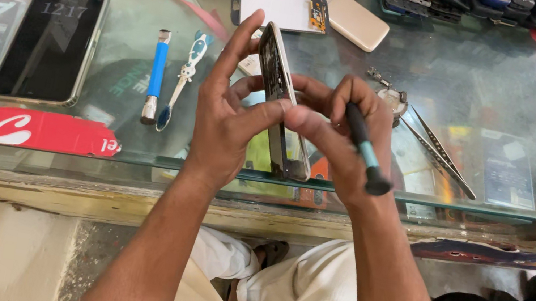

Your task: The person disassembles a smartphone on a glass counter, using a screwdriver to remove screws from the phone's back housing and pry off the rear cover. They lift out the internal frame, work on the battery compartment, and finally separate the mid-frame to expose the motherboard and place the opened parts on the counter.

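Both my hands hold a dark smartphone point(278, 86) on edge above the glass counter point(442, 78). My left hand point(227, 110) grips its left side, index finger stretched up along the frame. My right hand point(341, 130) pinches the phone's lower edge with the thumb. A black and teal screwdriver point(365, 149) is tucked between my right hand's fingers, its handle pointing down toward me.
A black phone point(50, 42) with a lit screen lies at the left. A blue screwdriver point(157, 76), a white and blue tool point(181, 80) and metal tweezers point(437, 151) lie on the glass. Phone parts point(285, 10) and several phones point(485, 1) sit at the back. A red sticker point(15, 126) lines the front edge.
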The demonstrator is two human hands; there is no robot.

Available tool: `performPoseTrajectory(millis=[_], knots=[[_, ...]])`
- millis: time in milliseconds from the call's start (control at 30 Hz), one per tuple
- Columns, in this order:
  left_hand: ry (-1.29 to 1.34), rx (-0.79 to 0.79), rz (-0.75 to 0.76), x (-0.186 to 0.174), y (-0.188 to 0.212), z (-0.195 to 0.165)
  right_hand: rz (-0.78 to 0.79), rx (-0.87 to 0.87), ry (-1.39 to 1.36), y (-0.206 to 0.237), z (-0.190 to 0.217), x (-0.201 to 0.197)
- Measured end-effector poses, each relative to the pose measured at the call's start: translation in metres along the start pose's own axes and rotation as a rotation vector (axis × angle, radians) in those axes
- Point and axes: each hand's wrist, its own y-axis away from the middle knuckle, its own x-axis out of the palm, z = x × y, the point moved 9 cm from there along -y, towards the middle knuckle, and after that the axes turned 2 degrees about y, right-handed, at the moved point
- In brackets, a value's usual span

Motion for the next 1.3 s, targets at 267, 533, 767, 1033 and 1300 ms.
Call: performPoseTrajectory(millis=[267,533,767,1033,1300], knots=[[-0.100,-0.097,0.084,0.009,0.000,0.004,-0.032,-0.047,0.184,0.012,0.013,-0.001],[-0.049,-0.194,0.047,0.011,-0.008,0.012,-0.071,-0.243,0.776,0.010,0.044,0.009],[-0.178,-0.220,-0.047,0.006,-0.011,0.017,0.004,-0.111,0.499,-0.001,0.024,-0.003],[0.348,-0.300,-0.148,-0.007,-0.010,0.021,0.081,-0.071,0.246,0.043,-0.002,0.005],[0.271,-0.308,-0.088,0.000,-0.011,0.016,-0.027,-0.653,0.829,0.060,0.026,0.016]])
